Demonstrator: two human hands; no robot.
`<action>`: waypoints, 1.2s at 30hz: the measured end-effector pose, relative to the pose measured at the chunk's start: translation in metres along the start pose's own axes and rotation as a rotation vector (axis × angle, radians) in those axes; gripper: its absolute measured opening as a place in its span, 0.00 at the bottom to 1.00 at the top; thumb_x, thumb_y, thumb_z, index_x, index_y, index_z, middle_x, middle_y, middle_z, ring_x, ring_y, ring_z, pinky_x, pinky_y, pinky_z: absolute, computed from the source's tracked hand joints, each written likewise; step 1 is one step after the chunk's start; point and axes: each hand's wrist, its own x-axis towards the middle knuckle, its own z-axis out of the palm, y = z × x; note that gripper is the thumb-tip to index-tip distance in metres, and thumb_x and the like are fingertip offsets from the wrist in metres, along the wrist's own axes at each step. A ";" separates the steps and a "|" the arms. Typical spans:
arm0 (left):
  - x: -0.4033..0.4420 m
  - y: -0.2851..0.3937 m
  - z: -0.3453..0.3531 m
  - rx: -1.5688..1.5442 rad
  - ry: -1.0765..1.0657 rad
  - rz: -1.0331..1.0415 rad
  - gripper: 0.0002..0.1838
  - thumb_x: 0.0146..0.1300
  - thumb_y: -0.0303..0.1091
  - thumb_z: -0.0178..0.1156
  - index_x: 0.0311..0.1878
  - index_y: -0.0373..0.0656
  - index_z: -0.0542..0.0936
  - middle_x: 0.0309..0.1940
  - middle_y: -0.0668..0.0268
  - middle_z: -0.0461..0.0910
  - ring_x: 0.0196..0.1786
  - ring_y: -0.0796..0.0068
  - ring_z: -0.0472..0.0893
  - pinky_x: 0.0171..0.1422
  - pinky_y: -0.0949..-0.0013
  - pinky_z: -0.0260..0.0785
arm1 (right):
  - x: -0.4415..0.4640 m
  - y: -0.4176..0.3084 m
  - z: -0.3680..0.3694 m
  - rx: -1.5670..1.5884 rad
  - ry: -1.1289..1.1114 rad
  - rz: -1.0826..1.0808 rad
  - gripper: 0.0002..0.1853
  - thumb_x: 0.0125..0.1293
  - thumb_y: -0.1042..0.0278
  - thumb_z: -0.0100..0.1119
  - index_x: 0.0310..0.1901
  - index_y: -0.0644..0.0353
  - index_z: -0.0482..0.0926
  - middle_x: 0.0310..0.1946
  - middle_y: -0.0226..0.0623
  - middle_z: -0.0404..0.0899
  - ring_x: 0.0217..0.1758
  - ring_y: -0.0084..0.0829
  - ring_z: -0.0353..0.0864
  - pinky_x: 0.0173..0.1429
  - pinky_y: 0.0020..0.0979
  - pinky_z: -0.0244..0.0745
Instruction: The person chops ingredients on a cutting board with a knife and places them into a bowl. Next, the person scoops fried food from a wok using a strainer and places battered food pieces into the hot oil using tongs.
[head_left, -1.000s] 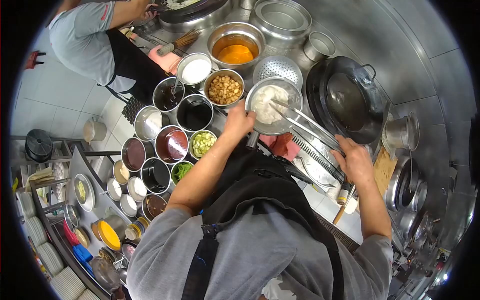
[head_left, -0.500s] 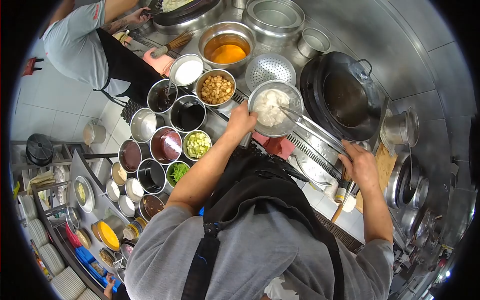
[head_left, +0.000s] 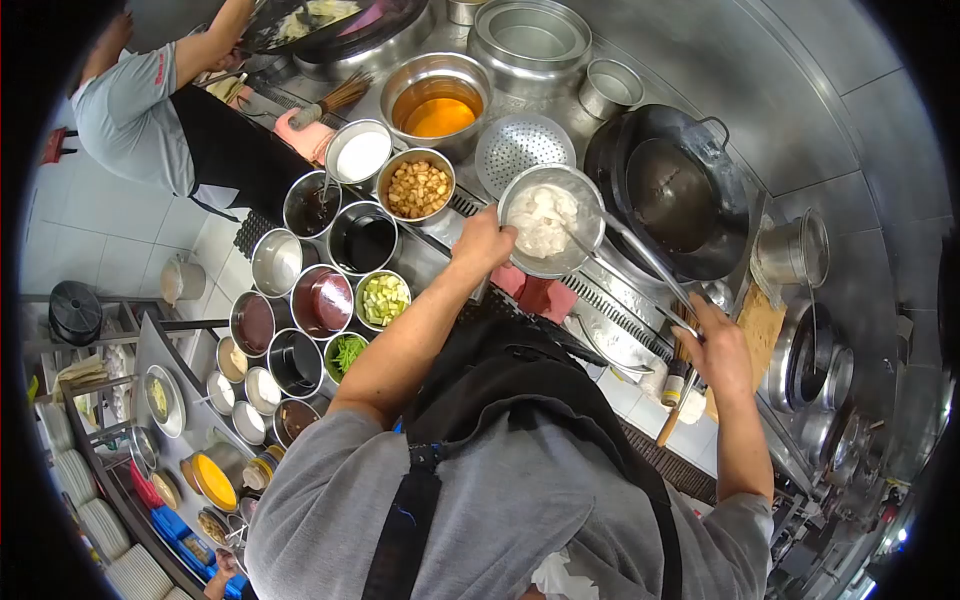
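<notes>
My left hand (head_left: pixel 486 241) grips the near left rim of a metal bowl (head_left: pixel 518 258), fingers wrapped over its edge. Pale, wet pieces in a whitish coating (head_left: pixel 543 217) lie inside; their kind is unclear. Long metal tongs (head_left: pixel 648 258) are in my right hand (head_left: pixel 716 345), closed around their far end. The two arms of the tongs stand apart, one reaching into the pale pieces, the other near the bowl's right rim. To the right of the bowl sits a dark wok (head_left: pixel 738 245) with brownish liquid (head_left: pixel 672 195) at its bottom.
A perforated strainer (head_left: pixel 524 150), a pot of orange liquid (head_left: pixel 440 112) and a pot of browned cubes (head_left: pixel 418 188) stand beyond the bowl. Several sauce and ingredient pots (head_left: pixel 325 300) crowd the left. A co-worker (head_left: pixel 140 130) stands at another wok (head_left: pixel 340 45).
The tongs' arms have spread apart, and one has moved up toward the bowl's right rim. The co-worker's wok has shifted, and the whole view has turned slightly.
</notes>
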 end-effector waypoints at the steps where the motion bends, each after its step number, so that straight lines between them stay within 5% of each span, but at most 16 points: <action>1: 0.002 0.000 0.002 0.041 -0.006 0.030 0.21 0.56 0.29 0.52 0.51 0.25 0.74 0.32 0.42 0.82 0.24 0.56 0.84 0.32 0.58 0.79 | 0.003 -0.001 0.002 0.001 -0.001 0.004 0.25 0.57 0.65 0.68 0.55 0.64 0.75 0.37 0.47 0.80 0.35 0.49 0.81 0.38 0.43 0.77; 16: 0.020 0.008 -0.007 -0.029 -0.011 0.008 0.21 0.56 0.28 0.51 0.50 0.22 0.73 0.30 0.40 0.82 0.22 0.55 0.84 0.31 0.59 0.79 | 0.006 -0.001 -0.029 0.096 -0.018 0.014 0.20 0.57 0.69 0.68 0.52 0.64 0.79 0.40 0.51 0.82 0.37 0.51 0.82 0.40 0.40 0.77; 21: 0.034 -0.004 -0.004 -0.014 -0.016 0.014 0.21 0.56 0.28 0.51 0.50 0.21 0.73 0.32 0.38 0.82 0.22 0.55 0.84 0.31 0.59 0.79 | 0.007 0.001 -0.035 0.211 0.041 0.150 0.19 0.57 0.70 0.69 0.50 0.66 0.80 0.35 0.49 0.82 0.33 0.44 0.81 0.38 0.35 0.74; 23: 0.039 -0.010 0.000 -0.029 -0.029 -0.060 0.20 0.57 0.27 0.52 0.52 0.28 0.76 0.34 0.50 0.83 0.27 0.63 0.84 0.27 0.63 0.77 | 0.009 0.004 -0.036 0.211 0.088 0.118 0.19 0.57 0.70 0.68 0.51 0.66 0.80 0.35 0.48 0.82 0.33 0.43 0.81 0.38 0.34 0.74; 27: 0.053 -0.042 0.009 -0.029 -0.053 0.020 0.19 0.57 0.28 0.53 0.51 0.29 0.77 0.35 0.53 0.83 0.30 0.64 0.84 0.26 0.65 0.77 | 0.014 0.032 -0.044 0.182 0.240 0.109 0.19 0.59 0.70 0.67 0.52 0.64 0.80 0.35 0.48 0.82 0.33 0.40 0.81 0.38 0.33 0.74; 30: 0.046 -0.046 0.009 -0.075 -0.062 0.074 0.18 0.57 0.29 0.54 0.49 0.30 0.78 0.36 0.55 0.83 0.31 0.67 0.83 0.25 0.69 0.75 | 0.023 0.044 -0.059 0.147 0.197 0.348 0.19 0.59 0.68 0.66 0.52 0.62 0.80 0.34 0.49 0.83 0.34 0.42 0.82 0.41 0.35 0.74; 32: 0.025 -0.022 -0.001 -0.262 -0.096 -0.094 0.18 0.57 0.28 0.53 0.50 0.28 0.78 0.37 0.49 0.83 0.33 0.63 0.85 0.27 0.66 0.78 | 0.029 0.082 -0.046 0.071 0.252 0.312 0.20 0.60 0.63 0.66 0.52 0.62 0.80 0.35 0.54 0.83 0.40 0.50 0.83 0.45 0.41 0.75; 36: 0.013 -0.015 -0.009 -0.229 -0.068 -0.167 0.18 0.55 0.29 0.55 0.49 0.32 0.78 0.34 0.57 0.83 0.24 0.72 0.80 0.21 0.72 0.71 | 0.067 0.103 -0.022 -0.004 0.153 0.360 0.20 0.60 0.60 0.65 0.52 0.61 0.80 0.39 0.56 0.82 0.47 0.53 0.81 0.50 0.45 0.75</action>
